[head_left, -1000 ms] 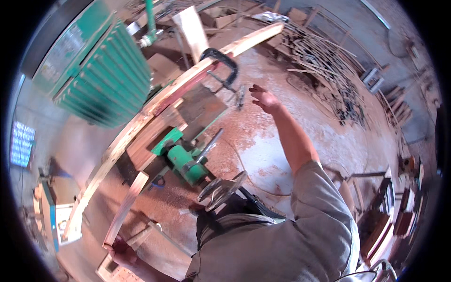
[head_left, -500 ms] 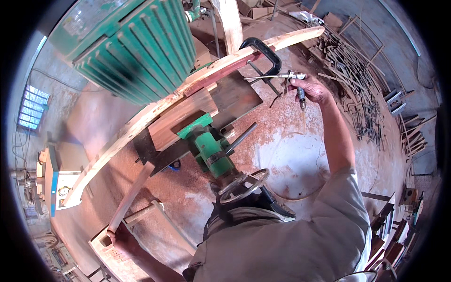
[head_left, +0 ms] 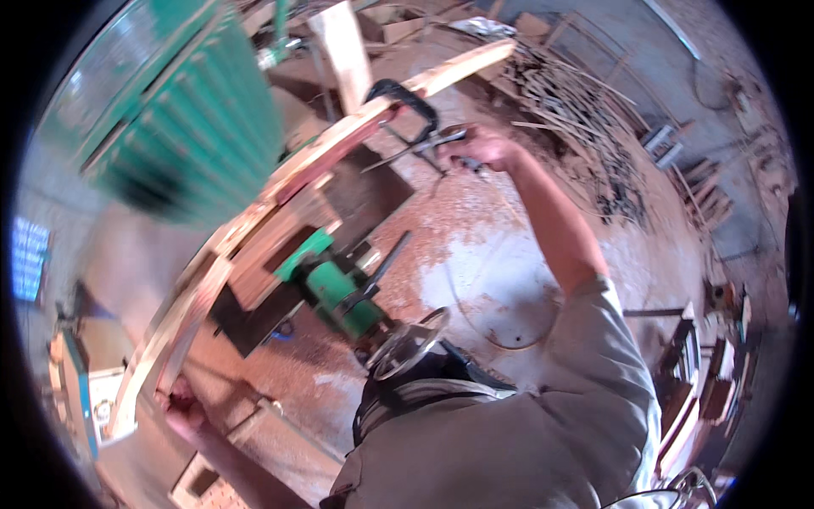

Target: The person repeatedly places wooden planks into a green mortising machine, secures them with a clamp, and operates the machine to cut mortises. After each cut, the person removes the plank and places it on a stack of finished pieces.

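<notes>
My left hand [head_left: 182, 409], at the lower left, grips the near end of a wooden strip [head_left: 193, 321]. The strip rises from my fingers, its far end overlapping the long curved board [head_left: 462, 69]; whether they touch I cannot tell. My right hand [head_left: 487, 148] is wrapped round an air blow gun [head_left: 449, 135]. Its thin nozzle points left over the machine's dark metal table [head_left: 365, 187]. Close to the nozzle, a black C-clamp [head_left: 431, 119] sits on the curved board. A reddish wood block [head_left: 264, 248] lies against the board, beside a green clamping part [head_left: 343, 297].
A large ribbed green machine housing [head_left: 199, 119] fills the upper left, blurred. The handwheel [head_left: 411, 349] is close to my body. Sawdust covers much of the floor [head_left: 475, 220]. Scrap wood sticks [head_left: 577, 106] are heaped at upper right. A wooden frame [head_left: 280, 441] stands lower left.
My left hand has raised the strip from beside the frame up to the curved board. My right hand still holds the blow gun, its nozzle now tilted more downward. The whole view has shifted.
</notes>
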Demonstrator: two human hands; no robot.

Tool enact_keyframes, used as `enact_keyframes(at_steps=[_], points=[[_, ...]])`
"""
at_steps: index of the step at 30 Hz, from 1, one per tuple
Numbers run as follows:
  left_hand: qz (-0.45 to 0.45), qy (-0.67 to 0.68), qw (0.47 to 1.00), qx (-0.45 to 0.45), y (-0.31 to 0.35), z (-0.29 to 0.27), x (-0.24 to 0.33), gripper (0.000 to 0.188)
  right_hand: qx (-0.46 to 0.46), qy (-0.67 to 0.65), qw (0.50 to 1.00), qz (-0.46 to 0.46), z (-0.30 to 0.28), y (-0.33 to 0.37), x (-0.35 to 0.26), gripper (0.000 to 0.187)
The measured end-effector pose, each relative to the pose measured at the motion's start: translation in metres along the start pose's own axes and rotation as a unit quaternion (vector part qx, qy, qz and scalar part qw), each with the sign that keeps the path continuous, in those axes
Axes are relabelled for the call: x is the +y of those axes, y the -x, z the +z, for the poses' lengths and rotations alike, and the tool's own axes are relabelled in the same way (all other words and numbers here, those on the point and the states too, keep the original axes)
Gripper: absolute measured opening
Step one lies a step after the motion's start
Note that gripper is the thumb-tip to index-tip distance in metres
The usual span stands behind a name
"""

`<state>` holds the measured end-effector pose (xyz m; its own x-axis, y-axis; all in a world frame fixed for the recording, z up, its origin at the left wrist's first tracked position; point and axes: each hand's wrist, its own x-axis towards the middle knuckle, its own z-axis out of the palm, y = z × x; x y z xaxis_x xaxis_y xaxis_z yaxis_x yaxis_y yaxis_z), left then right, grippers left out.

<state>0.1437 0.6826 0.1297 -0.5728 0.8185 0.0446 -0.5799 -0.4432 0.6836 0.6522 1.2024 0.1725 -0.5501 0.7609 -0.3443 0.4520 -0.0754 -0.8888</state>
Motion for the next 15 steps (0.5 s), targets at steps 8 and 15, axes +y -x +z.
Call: enact_keyframes(at_steps=[8, 15], points=[[0.124, -0.235, 0.961, 0.073, -0.046, -0.020, -0.019, 0.020, -0.034, 0.122, 0.992, -0.023, -0.018, -0.047, 0.079, 0.054], [0.073, -0.038, 0.980, 0.182, -0.085, -0.003, -0.042, 0.019, -0.029, 0.048, 0.998, -0.019, -0.012, -0.037, 0.082, 0.038]])
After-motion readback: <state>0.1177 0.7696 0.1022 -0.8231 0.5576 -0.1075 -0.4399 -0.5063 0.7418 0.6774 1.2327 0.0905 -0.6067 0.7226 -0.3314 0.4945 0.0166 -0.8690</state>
